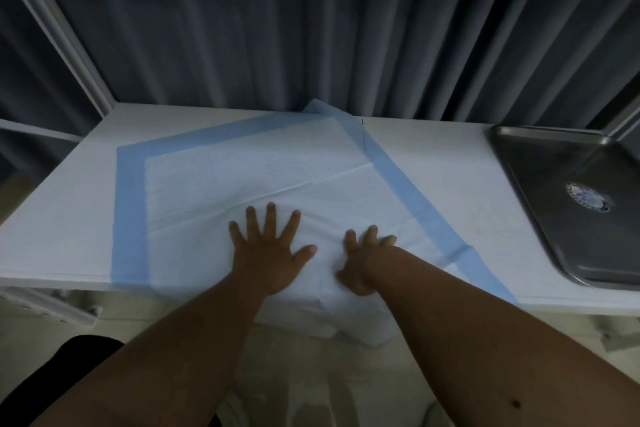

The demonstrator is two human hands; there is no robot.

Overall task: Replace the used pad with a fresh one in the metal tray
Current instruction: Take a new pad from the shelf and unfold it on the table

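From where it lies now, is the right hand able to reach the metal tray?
Probably yes. The right hand rests on the pad, and the metal tray sits on the same table to its right. Only bare tabletop lies between them, nothing blocks the path, and the tray holds no pad.

The pad [242, 177] lies flat over the middle of the table [433, 163], so hands can pass over it freely. At the right end stands the metal tray [540, 177] – its raised rim is the only obstacle. Behind the table the curtain [311, 28] closes the far side.
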